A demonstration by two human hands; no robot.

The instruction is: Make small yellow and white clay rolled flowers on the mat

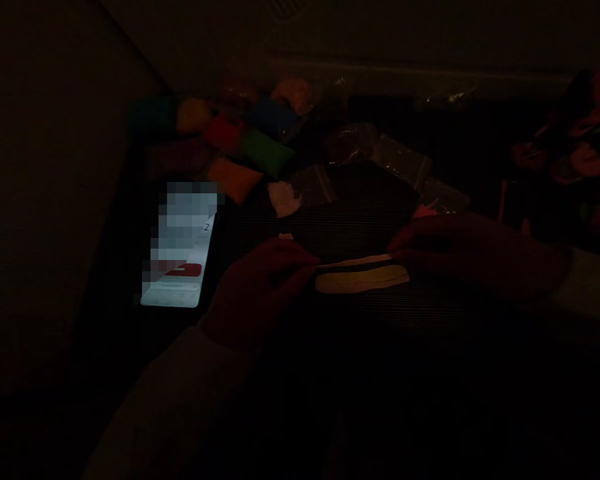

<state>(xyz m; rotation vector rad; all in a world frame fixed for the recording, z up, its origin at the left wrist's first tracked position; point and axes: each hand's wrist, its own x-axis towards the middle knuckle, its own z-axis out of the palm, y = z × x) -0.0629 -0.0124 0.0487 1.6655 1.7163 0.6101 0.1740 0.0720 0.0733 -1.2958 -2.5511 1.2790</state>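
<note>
Between my two hands stretches a thin pale strip (355,261), perhaps modelling clay. My left hand (265,287) pinches its left end, and my right hand (460,253) pinches the right end. Just nearer to me, a wider, flat yellowish strip (363,279) lies on the dark ridged surface (350,227), nearly parallel to the thin one. A small pale scrap (285,236) shows behind my left hand. Close behind my right hand is a pinkish piece (427,211). The light is very dim, so finger detail is hard to make out.
A lit phone (183,250) lies left of my left hand. Coloured packets, including an orange one (235,180) and a green one (267,153), lie at the back left. Clear bags (403,160) and a white lump (284,199) sit behind the strips. Pinkish and green shapes (587,160) are far right.
</note>
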